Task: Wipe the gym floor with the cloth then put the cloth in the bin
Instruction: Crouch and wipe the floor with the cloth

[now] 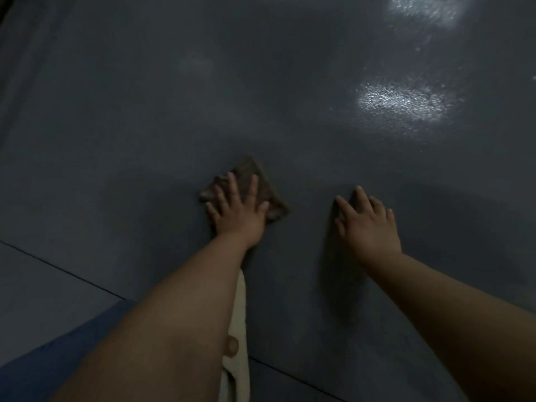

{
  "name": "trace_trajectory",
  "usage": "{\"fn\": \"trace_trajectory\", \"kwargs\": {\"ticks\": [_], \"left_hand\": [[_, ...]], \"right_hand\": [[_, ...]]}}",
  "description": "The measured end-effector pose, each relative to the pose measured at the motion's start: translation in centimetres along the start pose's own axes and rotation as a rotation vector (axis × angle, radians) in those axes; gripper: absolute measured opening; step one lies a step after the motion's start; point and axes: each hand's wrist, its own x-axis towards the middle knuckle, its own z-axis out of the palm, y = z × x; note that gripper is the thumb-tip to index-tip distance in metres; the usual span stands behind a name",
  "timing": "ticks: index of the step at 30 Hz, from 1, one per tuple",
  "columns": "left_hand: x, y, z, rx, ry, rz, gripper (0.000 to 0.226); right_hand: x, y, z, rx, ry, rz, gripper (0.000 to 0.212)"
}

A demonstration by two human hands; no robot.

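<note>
**Inspector A:** Location of the cloth (246, 187)?

**Inspector B:** On the gym floor (145, 126), near the middle of the view. It is brownish, folded or bunched flat, with one corner pointing away from the person. It lies directly under the left hand (237, 210).

**Inspector A:** State of that grip?

**Inspector B:** Released. The fingers are spread and nearly straight, pressing the cloth down against the floor; the thumb points toward the right. Nothing is curled round the fabric.

**Inspector A:** And the other hand?

**Inspector B:** The right hand (367, 224) lies flat on the bare floor just beside the cloth, apart from it. Fingers straight and fanned, grip released, nothing held.

**Inspector A:** Floor condition?

**Inspector B:** Dark grey, fine-textured. Two bright reflected patches of light (403, 101) show toward the upper right. A thin seam line (63, 272) crosses the lower left corner at a slant.

**Inspector A:** Anything else recorded?

**Inspector B:** Both forearms are bare. A strip of pale cream fabric (239, 329) hangs under the left forearm, and a blue garment (58, 352) shows at the lower left edge. The view is dim and slightly blurred, so the cloth's weave cannot be told.
</note>
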Motion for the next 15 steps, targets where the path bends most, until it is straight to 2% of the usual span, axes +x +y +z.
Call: {"fn": "trace_trajectory", "kwargs": {"ticks": [3, 6, 9, 13, 15], "left_hand": [[0.4, -0.2, -0.5, -0.184, 0.005, -0.287, 0.06], [-0.9, 2.7, 0.4, -0.303, 0.013, -0.4, 0.06], [-3.9, 5.9, 2.4, -0.242, 0.007, -0.277, 0.061], [-10.0, 9.3, 5.9, -0.02, -0.076, 0.1, 0.065], [-11.3, 9.6, 6.8, 0.064, -0.115, 0.203, 0.065]], "right_hand": [[-0.7, 1.0, 0.1, 0.012, 0.001, -0.011, 0.051], [-1.2, 1.8, 0.3, 0.028, 0.006, -0.029, 0.05], [-1.9, 2.0, 0.6, 0.041, 0.02, -0.046, 0.05], [-3.2, 1.9, 1.3, 0.07, 0.024, -0.064, 0.051], [-3.9, 1.8, 1.8, 0.082, 0.012, -0.071, 0.054]]}}
